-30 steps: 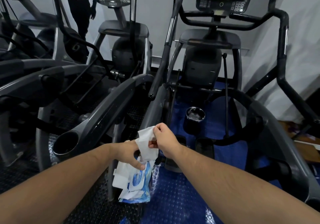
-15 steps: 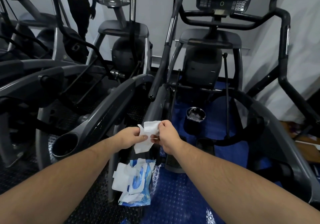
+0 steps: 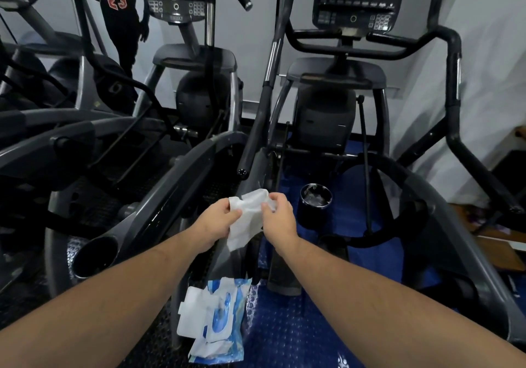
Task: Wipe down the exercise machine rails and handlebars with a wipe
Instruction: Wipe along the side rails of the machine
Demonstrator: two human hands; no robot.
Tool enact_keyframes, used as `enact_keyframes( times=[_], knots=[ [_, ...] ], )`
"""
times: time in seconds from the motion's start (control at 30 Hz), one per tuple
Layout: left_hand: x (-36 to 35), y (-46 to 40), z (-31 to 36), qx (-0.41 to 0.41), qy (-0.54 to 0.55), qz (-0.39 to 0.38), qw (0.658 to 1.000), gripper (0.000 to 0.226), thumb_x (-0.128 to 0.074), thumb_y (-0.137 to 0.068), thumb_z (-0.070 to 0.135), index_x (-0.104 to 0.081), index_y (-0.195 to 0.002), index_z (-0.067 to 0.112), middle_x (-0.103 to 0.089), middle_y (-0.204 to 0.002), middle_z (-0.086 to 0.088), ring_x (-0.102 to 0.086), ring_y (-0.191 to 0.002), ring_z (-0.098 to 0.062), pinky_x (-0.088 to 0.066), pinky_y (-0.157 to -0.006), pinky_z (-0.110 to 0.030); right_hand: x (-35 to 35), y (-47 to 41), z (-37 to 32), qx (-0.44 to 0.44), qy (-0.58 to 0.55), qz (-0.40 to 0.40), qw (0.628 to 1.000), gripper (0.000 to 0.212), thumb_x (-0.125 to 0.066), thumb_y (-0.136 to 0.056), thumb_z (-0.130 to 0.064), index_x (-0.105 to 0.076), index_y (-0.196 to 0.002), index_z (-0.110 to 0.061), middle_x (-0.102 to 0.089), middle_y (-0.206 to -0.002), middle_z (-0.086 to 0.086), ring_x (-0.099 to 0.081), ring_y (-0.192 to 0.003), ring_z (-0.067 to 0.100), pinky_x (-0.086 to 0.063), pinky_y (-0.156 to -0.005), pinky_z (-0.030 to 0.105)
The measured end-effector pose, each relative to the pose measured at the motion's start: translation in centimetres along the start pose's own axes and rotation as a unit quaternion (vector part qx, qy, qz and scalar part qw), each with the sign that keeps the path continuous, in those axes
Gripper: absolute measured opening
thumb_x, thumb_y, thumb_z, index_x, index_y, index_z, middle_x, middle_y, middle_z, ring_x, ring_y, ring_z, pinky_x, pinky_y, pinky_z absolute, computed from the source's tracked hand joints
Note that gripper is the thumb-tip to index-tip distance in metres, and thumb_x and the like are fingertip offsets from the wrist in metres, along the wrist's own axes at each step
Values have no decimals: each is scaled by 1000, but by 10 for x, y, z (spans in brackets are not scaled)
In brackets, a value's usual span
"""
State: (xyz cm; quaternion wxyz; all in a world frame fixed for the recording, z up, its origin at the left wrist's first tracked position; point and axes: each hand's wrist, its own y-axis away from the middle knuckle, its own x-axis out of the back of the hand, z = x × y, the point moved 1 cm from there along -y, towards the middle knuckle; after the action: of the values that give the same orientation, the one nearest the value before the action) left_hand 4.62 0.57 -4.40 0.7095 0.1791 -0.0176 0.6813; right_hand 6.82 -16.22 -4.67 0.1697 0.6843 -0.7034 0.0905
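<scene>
A white wipe [image 3: 247,219] is stretched between both hands at the centre of the view. My left hand [image 3: 214,221] pinches its left edge and my right hand [image 3: 277,217] pinches its right edge. Below them a blue and white wipe pack [image 3: 214,322] lies with its flap open, on the near end of the dark grey machine rail [image 3: 250,179]. The curved right rail [image 3: 444,213] of the same machine runs along the right. Its black handlebars [image 3: 378,51] cross below the console [image 3: 358,0] at the top.
A second machine's grey rail [image 3: 170,194] with a round cup holder [image 3: 95,256] lies to the left. A dark cup [image 3: 316,205] stands on the blue studded floor mat [image 3: 287,325]. A person in a black "23" shirt [image 3: 118,5] stands at the back left.
My left hand let go of the wipe pack, rose and took the wipe's left edge. Both hands lifted the wipe and spread it open. The pack stayed below.
</scene>
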Motion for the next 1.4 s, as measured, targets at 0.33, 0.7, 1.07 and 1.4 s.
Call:
enact_keyframes(
  times=[0.33, 0.7, 1.07, 1.4],
  knots=[
    [-27, -50, 50, -15, 95, 31, 995, 23, -59, -91, 18, -65, -102, -1, -72, -98, -22, -72, -92, -32, -55, -87, -53, 8, -27, -14, 152, 125, -168, 966, 73, -61, -96, -17, -26, -159, -26, -10, -165, -15, -30, -141, 3, -33, -105, 10],
    [-44, -100, 66, -130, -283, 311, 898, 24, -50, -94, 36, -56, -76, 21, -58, -75, 6, -56, -66, -14, -47, -59, -36, 35, -143, -17, 257, 185, -116, 942, 35, -49, -98, -5, -67, -128, -9, -61, -125, 16, -55, -113, 29, -41, -92, 28],
    [-1, -152, 57, 98, 112, 408, 901, 74, -20, -102, 54, -70, -69, 10, -72, -74, -13, -64, -73, -31, -51, -79, -41, 18, -170, -42, 439, 203, -206, 851, 32, -54, -100, -20, -67, -128, -22, -63, -125, -6, -56, -115, 13, -45, -101, 34],
    [18, -163, 64, 101, 102, 367, 919, 85, -17, -99, 64, -71, -77, 2, -69, -61, -15, -56, -48, -22, -48, -53, -29, -8, -209, -45, 528, 318, -225, 755, 48, -55, -92, -23, -60, -139, -22, -59, -144, -4, -52, -132, 18, -38, -111, 40]
  ],
)
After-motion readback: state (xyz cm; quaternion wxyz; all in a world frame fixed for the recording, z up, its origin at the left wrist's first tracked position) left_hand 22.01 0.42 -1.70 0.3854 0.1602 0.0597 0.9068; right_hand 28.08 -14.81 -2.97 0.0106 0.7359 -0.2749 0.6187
